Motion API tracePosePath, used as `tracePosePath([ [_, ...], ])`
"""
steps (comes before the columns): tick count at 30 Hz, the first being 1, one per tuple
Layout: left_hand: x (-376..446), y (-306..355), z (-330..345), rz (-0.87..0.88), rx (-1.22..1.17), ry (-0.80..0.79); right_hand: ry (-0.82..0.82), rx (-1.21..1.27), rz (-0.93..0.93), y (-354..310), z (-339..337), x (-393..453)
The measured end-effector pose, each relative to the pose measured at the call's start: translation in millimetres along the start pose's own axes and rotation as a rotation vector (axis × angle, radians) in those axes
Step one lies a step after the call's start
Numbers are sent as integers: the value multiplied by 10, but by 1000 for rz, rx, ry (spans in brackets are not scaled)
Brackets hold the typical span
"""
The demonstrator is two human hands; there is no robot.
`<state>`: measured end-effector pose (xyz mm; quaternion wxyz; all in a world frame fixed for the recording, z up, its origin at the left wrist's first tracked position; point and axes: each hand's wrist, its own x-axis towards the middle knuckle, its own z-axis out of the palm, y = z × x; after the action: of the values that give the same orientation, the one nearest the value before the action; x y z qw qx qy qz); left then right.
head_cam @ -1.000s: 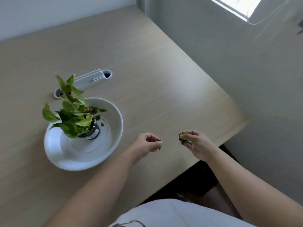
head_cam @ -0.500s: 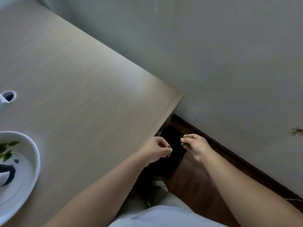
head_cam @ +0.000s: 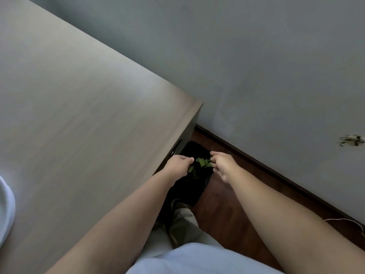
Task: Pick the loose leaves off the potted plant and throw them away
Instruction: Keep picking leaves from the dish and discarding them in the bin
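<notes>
Both my hands hang past the desk's right edge, above a black bin (head_cam: pixel 187 191) on the floor. My left hand (head_cam: pixel 178 165) has its fingers loosely apart, and a small green leaf (head_cam: pixel 190 169) shows just under them. My right hand (head_cam: pixel 223 165) has its fingers spread, with a clump of green leaves (head_cam: pixel 203 162) loose at the fingertips, over the bin's mouth. The leaves are blurred. The potted plant is out of view; only the rim of its white dish (head_cam: pixel 8 202) shows at the far left.
The wooden desk (head_cam: pixel 79 115) fills the left half, its corner close to my left hand. A grey wall (head_cam: pixel 256 76) with a dark baseboard runs along the right. Brown floor, my trouser leg (head_cam: pixel 183 220) and a white cable (head_cam: pixel 347 221) lie below.
My view has swung right and down, off the plant. Both hands moved out over the bin, their pinched fingers spread apart, and the leaves came loose between them.
</notes>
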<state>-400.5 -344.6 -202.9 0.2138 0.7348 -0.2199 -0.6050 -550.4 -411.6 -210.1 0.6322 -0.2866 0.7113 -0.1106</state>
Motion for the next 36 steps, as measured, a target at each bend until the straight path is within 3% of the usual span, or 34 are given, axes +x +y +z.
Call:
tracePosePath([
  [10, -200, 9, -81, 108, -121, -9, -74, 127, 20, -52, -46, -198],
  [17, -788, -36, -564, 217, -352, 50, -109, 55, -154, -281, 378, -595],
  [25, -1322, -633, -1617, 232, -423, 491, -413, -260, -451, -525, 1463, -1187],
  [29, -1540, -1105, -2182, 94, -78, 886, -533, -423, -487, -535, 2068, -1460],
  [31, -1709, -1349, -2445, 7, 73, 1001, -581, -515, -480, -490, 2372, -1599],
  [33, -1809, -1589, -2661, -62, 131, 1011, -629, -623, -472, -432, 2646, -1709],
  [36, -1862, -1941, -2818, -141, 68, 881, -704, -801, -495, -340, 3021, -1838],
])
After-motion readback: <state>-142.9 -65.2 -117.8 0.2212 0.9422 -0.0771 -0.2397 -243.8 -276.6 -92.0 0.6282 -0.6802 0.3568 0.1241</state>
